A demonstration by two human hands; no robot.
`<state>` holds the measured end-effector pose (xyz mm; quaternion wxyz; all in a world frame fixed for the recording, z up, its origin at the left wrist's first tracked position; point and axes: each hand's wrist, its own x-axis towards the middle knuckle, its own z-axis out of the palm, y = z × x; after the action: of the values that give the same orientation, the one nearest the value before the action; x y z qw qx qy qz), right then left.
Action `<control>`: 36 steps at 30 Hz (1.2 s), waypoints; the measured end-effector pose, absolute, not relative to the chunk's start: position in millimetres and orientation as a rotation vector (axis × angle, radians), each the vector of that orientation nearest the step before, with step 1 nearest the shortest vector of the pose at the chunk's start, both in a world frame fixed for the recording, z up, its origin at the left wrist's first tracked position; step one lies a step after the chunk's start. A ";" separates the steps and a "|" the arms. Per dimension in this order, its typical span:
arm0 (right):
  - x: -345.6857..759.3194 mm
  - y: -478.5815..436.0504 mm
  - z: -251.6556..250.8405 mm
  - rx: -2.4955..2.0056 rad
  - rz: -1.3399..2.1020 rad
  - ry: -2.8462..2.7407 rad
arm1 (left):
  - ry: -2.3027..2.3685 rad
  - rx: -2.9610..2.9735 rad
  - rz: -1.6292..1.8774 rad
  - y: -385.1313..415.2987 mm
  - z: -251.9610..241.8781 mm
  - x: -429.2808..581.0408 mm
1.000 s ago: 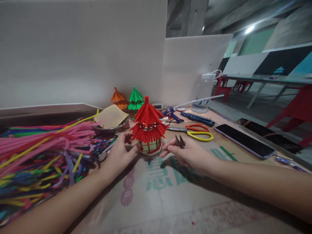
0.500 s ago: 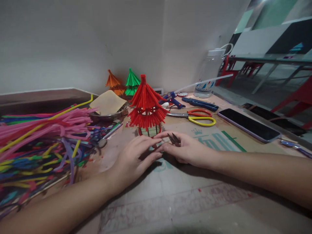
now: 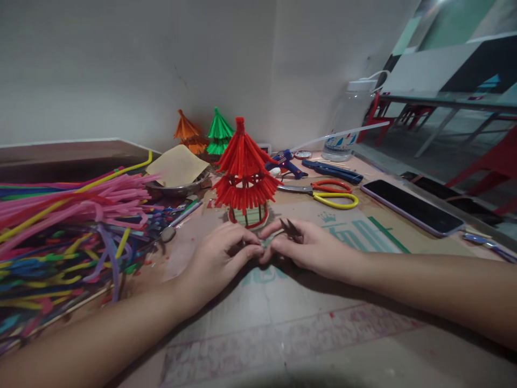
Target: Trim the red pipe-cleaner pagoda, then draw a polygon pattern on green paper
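Note:
A red pipe-cleaner pagoda (image 3: pixel 244 172) stands upright on the cardboard-covered table (image 3: pixel 283 318). Just in front of its base my two hands meet, fingertips touching. My left hand (image 3: pixel 220 258) is curled with its fingers pinched together on something I cannot make out. My right hand (image 3: pixel 309 249) holds small thread snips (image 3: pixel 290 229), whose dark blades stick up between the fingers. Neither hand touches the pagoda.
A big heap of coloured pipe cleaners (image 3: pixel 60 231) fills the left. Orange (image 3: pixel 184 131) and green (image 3: pixel 219 129) pagodas, a metal bowl (image 3: pixel 177 186), a blue glue gun (image 3: pixel 287 163), orange-yellow scissors (image 3: pixel 329 194), a phone (image 3: pixel 412 207) and a water bottle (image 3: pixel 349 121) lie behind and right.
My left hand left the pagoda's base and drew back to meet my right hand in front of it. The view tilted down.

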<state>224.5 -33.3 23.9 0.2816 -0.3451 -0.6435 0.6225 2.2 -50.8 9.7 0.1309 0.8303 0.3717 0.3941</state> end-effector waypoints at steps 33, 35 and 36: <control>231.7 -25.4 19.8 -0.655 1.810 -1.580 | 1.121 2.164 0.989 -44.3 6.8 -1.5; 230.9 -26.2 20.9 -0.649 1.802 -1.596 | 1.078 2.157 0.989 -44.0 8.3 -1.3; 230.9 -26.2 21.3 -0.652 1.796 -1.609 | 1.060 2.153 0.990 -43.9 8.9 -1.2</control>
<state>230.9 -26.2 21.3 0.3162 -0.2478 -0.6110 0.6821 -1.2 -43.9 8.9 0.2694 0.7986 0.3934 0.3672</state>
